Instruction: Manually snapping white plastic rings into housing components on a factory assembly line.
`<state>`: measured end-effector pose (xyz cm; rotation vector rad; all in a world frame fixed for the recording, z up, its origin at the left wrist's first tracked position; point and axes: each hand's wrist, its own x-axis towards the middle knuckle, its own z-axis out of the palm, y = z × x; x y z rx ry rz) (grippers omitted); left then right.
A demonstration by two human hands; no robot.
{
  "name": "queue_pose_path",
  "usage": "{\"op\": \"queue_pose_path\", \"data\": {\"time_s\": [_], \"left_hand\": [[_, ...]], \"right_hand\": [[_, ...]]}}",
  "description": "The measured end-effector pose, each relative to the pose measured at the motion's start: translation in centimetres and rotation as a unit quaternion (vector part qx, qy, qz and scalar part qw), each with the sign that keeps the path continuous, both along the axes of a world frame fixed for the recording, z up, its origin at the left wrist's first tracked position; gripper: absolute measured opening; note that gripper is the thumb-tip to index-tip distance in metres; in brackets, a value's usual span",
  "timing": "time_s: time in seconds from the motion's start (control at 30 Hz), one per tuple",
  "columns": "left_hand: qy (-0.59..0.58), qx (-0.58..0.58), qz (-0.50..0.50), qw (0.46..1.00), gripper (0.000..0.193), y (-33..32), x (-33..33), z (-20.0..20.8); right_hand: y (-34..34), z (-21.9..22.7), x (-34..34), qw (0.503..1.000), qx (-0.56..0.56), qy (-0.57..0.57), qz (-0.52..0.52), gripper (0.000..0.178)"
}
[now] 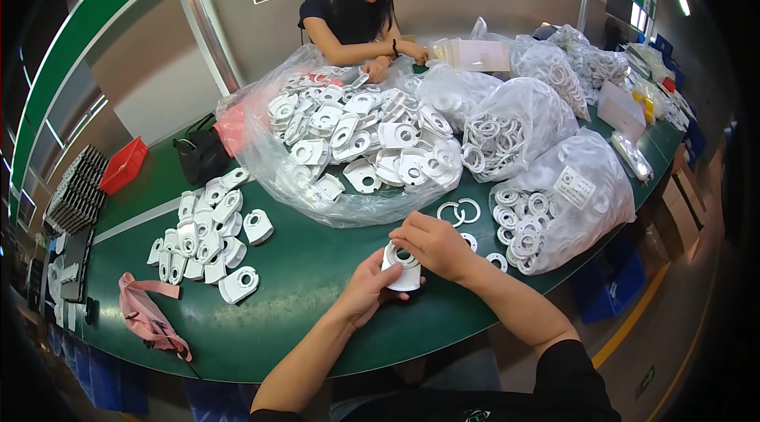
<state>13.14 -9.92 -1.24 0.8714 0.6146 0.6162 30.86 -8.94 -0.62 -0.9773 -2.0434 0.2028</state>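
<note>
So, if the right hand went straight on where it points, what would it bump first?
Past the white part the right hand touches, probably the big clear bag; depth is hard to judge.

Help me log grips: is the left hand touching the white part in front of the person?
Touching. The head view shows the left hand holding the white part, thumb over its left edge.

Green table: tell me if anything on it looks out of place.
The pink cloth lies crumpled toward the left, by the smaller pile of white parts; it seems stray, being unlike them. Nothing looks clearly damaged.
</note>
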Motion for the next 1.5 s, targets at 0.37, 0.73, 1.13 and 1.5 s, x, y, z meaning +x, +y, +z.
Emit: {"op": "queue_pose_path", "data": {"time_s": [0.37, 0.73, 1.13, 1.5], "left_hand": [[0.105, 0.213, 0.115, 0.965, 0.035, -0.4, 0.4, -0.8], [0.309, 0.465, 0.171, 0.812, 0.023, -0.1, -0.1, -1.0], [0.074, 0.285, 0.199, 0.935, 0.023, -0.3, 1.1, -2.9], [0.219, 0.362, 0.151, 0.894, 0.030, 0.1, 0.3, -2.2]], "right_hand": [[0.4, 0.3, 0.9, 0.953, -0.253, 0.160, 0.034, 0.013], [-0.3, 1.1, 0.2, 0.962, -0.251, 0.087, 0.060, 0.009], [0.6, -0.7, -0.3, 0.890, -0.329, 0.311, 0.047, 0.017], [-0.1, 0.7, 0.1, 0.903, -0.363, 0.200, 0.115, 0.015]]}}
